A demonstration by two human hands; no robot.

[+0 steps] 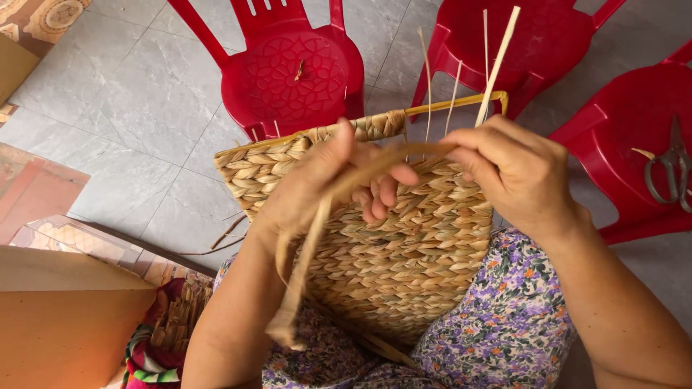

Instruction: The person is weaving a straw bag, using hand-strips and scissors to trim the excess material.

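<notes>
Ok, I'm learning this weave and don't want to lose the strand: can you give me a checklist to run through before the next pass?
1. Strand held by left hand: ok, pinched between thumb and fingers.
2. Right hand at the rim end of the strand: ok.
3. Basket steady on the lap: ok.
4. Upright stakes free above the rim: ok.
5. Strand's loose tail unknotted: ok, hangs clear.
6. Scissors within reach: cannot tell, they lie on the red chair to the right.

A grey tiled floor (130,94) is seen across the upper frame. Three red plastic chairs (295,68) are stood on it; scissors (670,169) are laid on the right-hand seat.
</notes>
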